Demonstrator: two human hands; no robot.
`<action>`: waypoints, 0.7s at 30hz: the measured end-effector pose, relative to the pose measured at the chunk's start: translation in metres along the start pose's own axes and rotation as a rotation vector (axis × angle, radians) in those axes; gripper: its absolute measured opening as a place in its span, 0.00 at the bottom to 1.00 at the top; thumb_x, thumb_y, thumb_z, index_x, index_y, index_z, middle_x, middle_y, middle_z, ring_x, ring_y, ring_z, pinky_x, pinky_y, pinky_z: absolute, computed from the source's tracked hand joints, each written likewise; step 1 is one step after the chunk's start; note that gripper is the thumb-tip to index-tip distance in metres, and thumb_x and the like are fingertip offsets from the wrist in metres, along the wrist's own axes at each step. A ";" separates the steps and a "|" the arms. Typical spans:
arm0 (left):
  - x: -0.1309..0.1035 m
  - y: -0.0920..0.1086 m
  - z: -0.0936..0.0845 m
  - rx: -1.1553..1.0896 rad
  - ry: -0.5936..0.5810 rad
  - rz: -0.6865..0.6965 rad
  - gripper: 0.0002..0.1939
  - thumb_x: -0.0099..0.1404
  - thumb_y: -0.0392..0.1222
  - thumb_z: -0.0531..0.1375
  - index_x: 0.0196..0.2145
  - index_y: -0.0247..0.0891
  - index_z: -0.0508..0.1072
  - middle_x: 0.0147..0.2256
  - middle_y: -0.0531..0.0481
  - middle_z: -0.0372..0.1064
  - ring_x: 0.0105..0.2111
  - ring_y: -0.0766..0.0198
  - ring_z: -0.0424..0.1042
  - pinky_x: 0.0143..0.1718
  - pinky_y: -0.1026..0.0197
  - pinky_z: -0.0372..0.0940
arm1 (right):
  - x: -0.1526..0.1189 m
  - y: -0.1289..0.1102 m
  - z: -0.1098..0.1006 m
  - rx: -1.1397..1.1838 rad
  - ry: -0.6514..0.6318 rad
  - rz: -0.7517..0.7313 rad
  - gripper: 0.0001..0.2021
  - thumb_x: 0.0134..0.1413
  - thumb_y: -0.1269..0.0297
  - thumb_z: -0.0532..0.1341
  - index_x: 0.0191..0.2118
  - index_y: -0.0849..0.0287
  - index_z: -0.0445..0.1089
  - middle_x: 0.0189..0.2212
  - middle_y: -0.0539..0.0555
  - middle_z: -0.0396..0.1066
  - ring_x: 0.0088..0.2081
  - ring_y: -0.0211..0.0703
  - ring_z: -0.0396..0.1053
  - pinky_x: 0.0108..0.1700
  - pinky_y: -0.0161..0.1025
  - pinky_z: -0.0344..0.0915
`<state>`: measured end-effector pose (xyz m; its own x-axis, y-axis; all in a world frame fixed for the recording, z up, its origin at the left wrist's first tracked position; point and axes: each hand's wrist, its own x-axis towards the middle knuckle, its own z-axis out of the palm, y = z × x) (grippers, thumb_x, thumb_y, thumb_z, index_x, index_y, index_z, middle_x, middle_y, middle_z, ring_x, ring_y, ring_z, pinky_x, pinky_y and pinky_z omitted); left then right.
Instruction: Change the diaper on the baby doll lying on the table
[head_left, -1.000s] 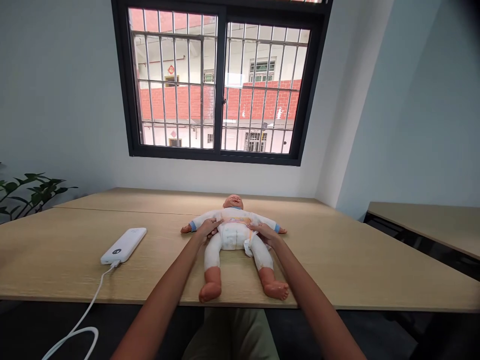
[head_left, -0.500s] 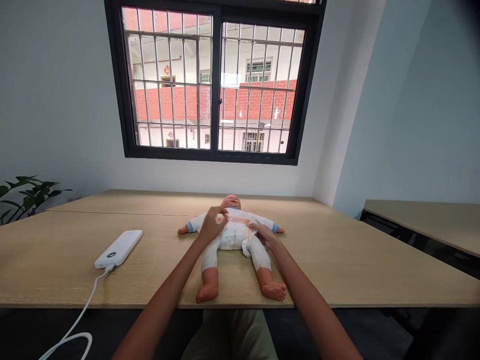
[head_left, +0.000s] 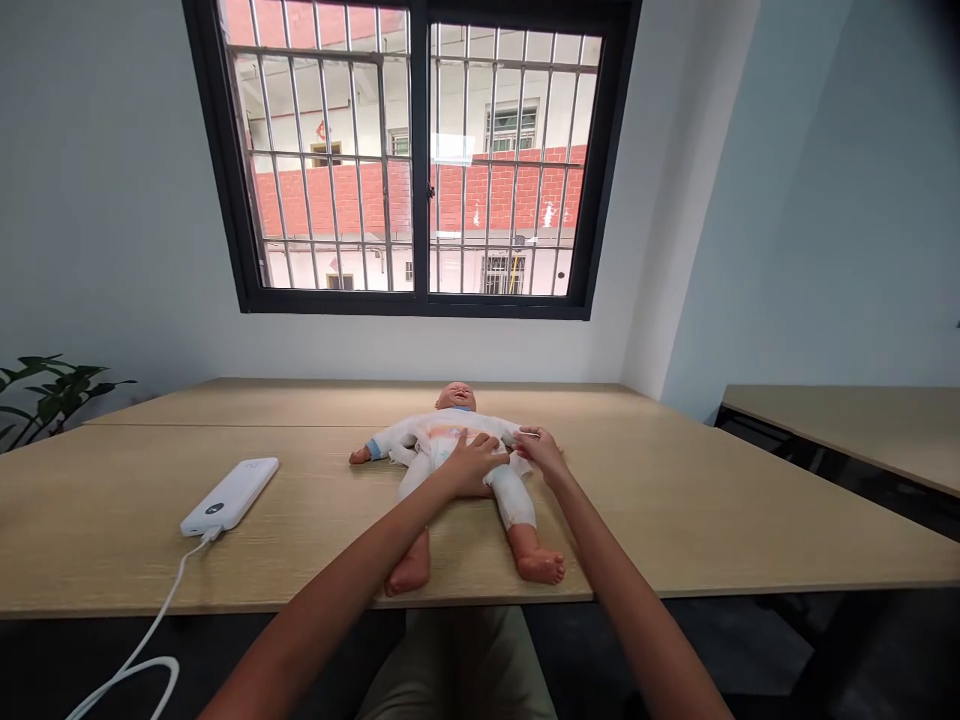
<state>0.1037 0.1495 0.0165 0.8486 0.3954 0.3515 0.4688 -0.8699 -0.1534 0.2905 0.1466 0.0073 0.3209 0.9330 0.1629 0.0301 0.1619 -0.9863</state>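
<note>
A baby doll [head_left: 456,397] in white clothes with blue cuffs lies on its back on the wooden table [head_left: 300,500], head away from me and bare feet near the front edge. Over its belly and hip is a white diaper [head_left: 442,434] with a coloured band. My left hand [head_left: 474,462] rests across the doll's middle, fingers spread toward the right hip. Beside it, my right hand [head_left: 538,448] is closed at the doll's right-side hip, pinching the diaper's edge. The fingertips of both hands are close together.
A white power bank [head_left: 231,495] with a white cable lies on the left of the table. A green plant [head_left: 56,395] stands at the far left. Behind the table is a barred window [head_left: 424,160]. Another table [head_left: 847,425] is at the right.
My left hand has moved right and down from the doll's left-side chest to its middle. My right hand has shifted slightly up and right. The view has tilted a little.
</note>
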 end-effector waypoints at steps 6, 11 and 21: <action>-0.001 -0.011 0.006 -0.451 0.296 -0.247 0.20 0.52 0.33 0.61 0.44 0.38 0.65 0.42 0.44 0.69 0.43 0.51 0.67 0.49 0.47 0.60 | -0.017 0.003 -0.028 -0.036 0.078 -0.007 0.07 0.48 0.69 0.63 0.35 0.60 0.66 0.30 0.53 0.73 0.25 0.35 0.68 0.27 0.31 0.65; 0.002 -0.032 0.016 -0.856 0.536 -0.325 0.14 0.52 0.30 0.55 0.38 0.39 0.61 0.36 0.49 0.68 0.38 0.58 0.68 0.42 0.54 0.65 | -0.022 0.006 -0.028 -0.101 -0.251 0.157 0.11 0.49 0.59 0.66 0.28 0.63 0.68 0.25 0.53 0.72 0.23 0.34 0.67 0.25 0.29 0.64; 0.005 -0.035 0.018 -1.019 0.586 -0.335 0.17 0.49 0.28 0.55 0.38 0.39 0.61 0.36 0.47 0.68 0.39 0.56 0.66 0.42 0.52 0.65 | -0.034 0.000 -0.016 -0.159 -0.785 0.133 0.19 0.46 0.55 0.67 0.42 0.62 0.73 0.37 0.56 0.74 0.30 0.36 0.71 0.30 0.31 0.67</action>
<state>0.0957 0.1874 0.0072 0.3603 0.6804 0.6381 0.0130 -0.6877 0.7259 0.2947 0.1098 0.0013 -0.4245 0.9043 -0.0450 0.1914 0.0410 -0.9807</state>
